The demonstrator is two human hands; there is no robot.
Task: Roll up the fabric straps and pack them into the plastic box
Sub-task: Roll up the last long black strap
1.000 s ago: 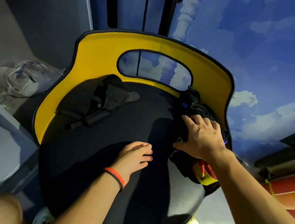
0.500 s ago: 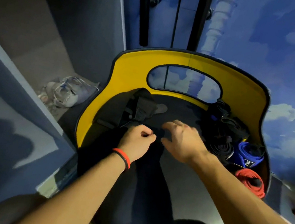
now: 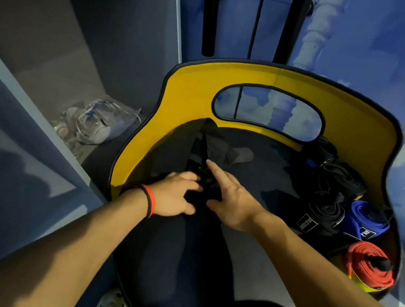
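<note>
One loose black strap [image 3: 211, 141], one blue roll [image 3: 369, 221], one red roll [image 3: 364, 266], one yellow seat [image 3: 348, 124]

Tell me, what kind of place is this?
Probably a storeroom corner in a play or sports centre: a wall painted with sky and clouds, a grey shelf, and rolled straps piled on a yellow chair.

Head camera: worn on the person's head — faces forward and down.
Nearness: close over the chair seat [image 3: 254, 172]; left hand [image 3: 175, 197] and right hand [image 3: 233, 201] sit mid-frame.
Lens: wide-angle — edges bow.
</note>
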